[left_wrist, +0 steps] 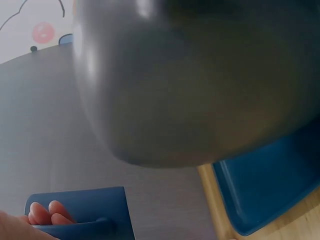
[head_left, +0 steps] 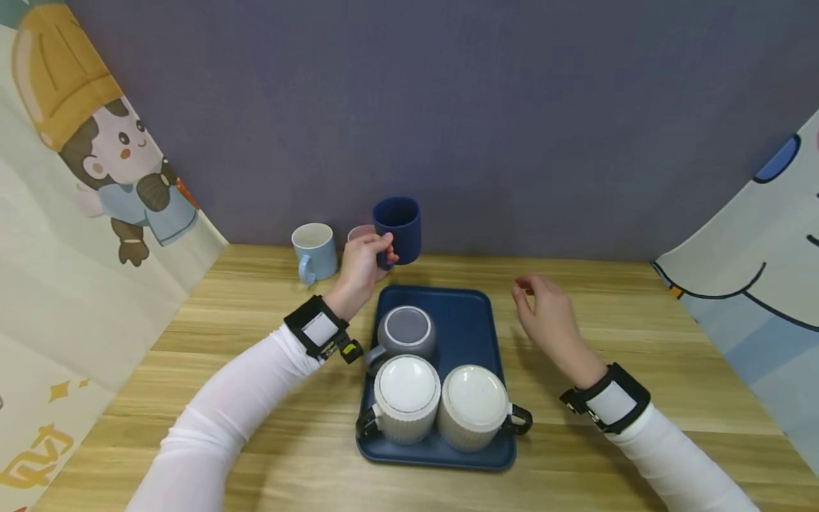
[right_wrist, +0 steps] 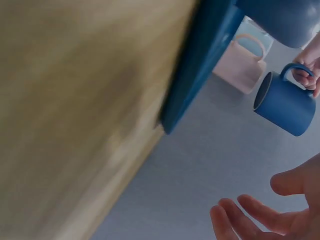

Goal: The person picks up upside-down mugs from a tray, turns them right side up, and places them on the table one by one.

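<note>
Head: dark-blue mug (head_left: pixel 407 235) held up, mouth upward, axis near upright, beyond the tray (head_left: pixel 463 323), off its far edge toward the left corner. Left hand (head_left: pixel 361 270) grips the handle from the left — nearer hand. Right hand (head_left: pixel 549 316) right of the tray, loosely bent, holding nothing.

Left wrist: fingers (left_wrist: pixel 40 213) curled at the handle.

Right wrist: mug beyond the tray's end — well apart from the right fingers.

readable text: none | cloth (head_left: pixel 57 299), well left of tray (head_left: pixel 462 320): gold marks (head_left: pixel 37 456) like lettering, too unclear to read; gold star (head_left: pixel 60 390) above them | left strap (head_left: pixel 302 320), left of tray: white patch (head_left: pixel 320 330), any print too small to tell | right strap (head_left: pixel 632 387), right of tray: second white patch (head_left: pixel 612 404), likewise
</note>
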Available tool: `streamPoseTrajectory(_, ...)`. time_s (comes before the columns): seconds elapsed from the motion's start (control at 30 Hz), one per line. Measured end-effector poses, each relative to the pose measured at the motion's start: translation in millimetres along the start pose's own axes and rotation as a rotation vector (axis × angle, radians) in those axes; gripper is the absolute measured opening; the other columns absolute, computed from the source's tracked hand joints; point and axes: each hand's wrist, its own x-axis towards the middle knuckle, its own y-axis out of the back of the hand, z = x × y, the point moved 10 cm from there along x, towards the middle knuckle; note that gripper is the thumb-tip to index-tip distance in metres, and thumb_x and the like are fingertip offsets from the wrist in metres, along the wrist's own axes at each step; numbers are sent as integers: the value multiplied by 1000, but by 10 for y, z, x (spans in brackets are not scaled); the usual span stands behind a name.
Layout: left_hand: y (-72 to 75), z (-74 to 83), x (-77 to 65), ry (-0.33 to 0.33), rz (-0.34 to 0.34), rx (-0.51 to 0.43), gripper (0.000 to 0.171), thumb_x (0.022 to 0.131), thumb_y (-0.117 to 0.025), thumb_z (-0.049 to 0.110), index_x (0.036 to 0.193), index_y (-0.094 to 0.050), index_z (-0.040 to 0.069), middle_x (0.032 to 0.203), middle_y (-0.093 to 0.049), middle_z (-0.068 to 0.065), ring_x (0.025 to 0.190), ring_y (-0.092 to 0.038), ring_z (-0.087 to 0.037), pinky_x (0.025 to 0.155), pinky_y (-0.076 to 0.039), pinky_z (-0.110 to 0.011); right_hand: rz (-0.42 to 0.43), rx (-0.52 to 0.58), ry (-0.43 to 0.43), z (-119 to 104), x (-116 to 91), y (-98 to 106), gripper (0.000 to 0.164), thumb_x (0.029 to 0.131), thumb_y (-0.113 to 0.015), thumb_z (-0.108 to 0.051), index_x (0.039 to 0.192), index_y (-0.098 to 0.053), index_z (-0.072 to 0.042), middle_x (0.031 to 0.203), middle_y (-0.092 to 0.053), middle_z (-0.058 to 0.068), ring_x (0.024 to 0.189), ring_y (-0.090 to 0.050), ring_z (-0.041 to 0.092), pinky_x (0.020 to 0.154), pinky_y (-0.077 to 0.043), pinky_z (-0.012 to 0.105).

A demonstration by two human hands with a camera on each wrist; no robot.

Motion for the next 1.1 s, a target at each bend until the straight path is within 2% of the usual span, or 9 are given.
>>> streamPoseTrajectory(0.27,-6,-110,36,16,-11,-1,29,93,-54,1,64,-52,7,60,-52,0,47,-53,-10,54,-45,-21,38,-50,0,94,-184,21,22,91,-60,-11,104,-62,6,96,-65,24,85,-63,38,69,-50,50)
streamPoseTrajectory(0.6,51,-220,44,28,-29,28,30,93,-54,0,63,-52,7,58,-53,0,48,-55,-10,54,-46,-21,24,-104,-77,162,-376,92,26,93,-58,-16,104,-62,7,99,-65,26,87,-64,39,70,-50,52)
streamPoseTrajectory(1.1,63,-329,147,4,-27,78,30,91,-53,-3,62,-53,5,56,-55,1,50,-56,-9,58,-46,-23,26,-143,-120,346,-457,231,27,92,-58,-17,107,-62,5,103,-65,26,87,-63,39,69,-46,56)
